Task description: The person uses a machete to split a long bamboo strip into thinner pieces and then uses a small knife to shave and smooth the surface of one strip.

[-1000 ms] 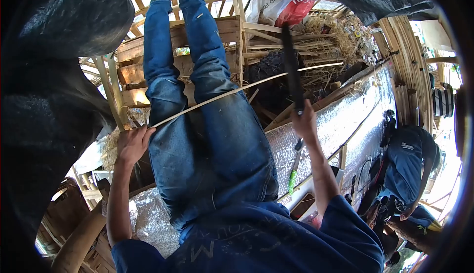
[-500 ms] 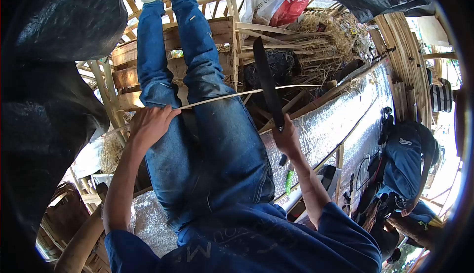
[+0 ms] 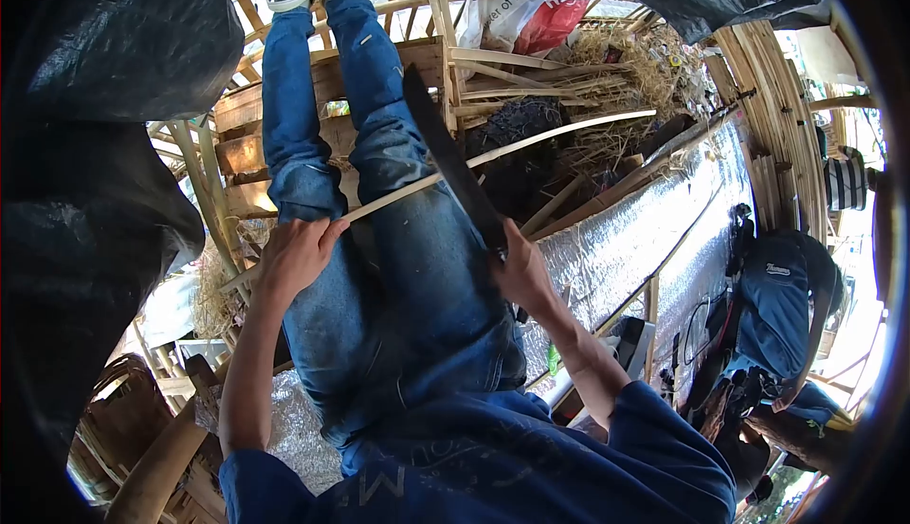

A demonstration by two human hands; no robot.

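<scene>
A long pale strip (image 3: 569, 131), looking like bamboo or wood, lies slantwise over my jeans, its far end bent out to the right. My left hand (image 3: 299, 257) grips it near its left end, above the thigh. In my right hand (image 3: 519, 263) is the handle of a long dark blade (image 3: 450, 159). The blade points up and left and crosses the strip between the knees; whether its edge touches the strip is hard to tell.
Past my legs stands a slatted wooden frame (image 3: 332, 74). Straw (image 3: 607, 69) and loose sticks lie at the upper right. Silvery foil sheeting (image 3: 616, 249) and a blue backpack (image 3: 777, 301) are to the right. Black plastic sheeting (image 3: 104, 41) hangs at the left.
The blade has swung left and down from beside the strip's right part to across its middle. My right hand has moved left. The strip now reaches farther right and higher, and its face shows wider.
</scene>
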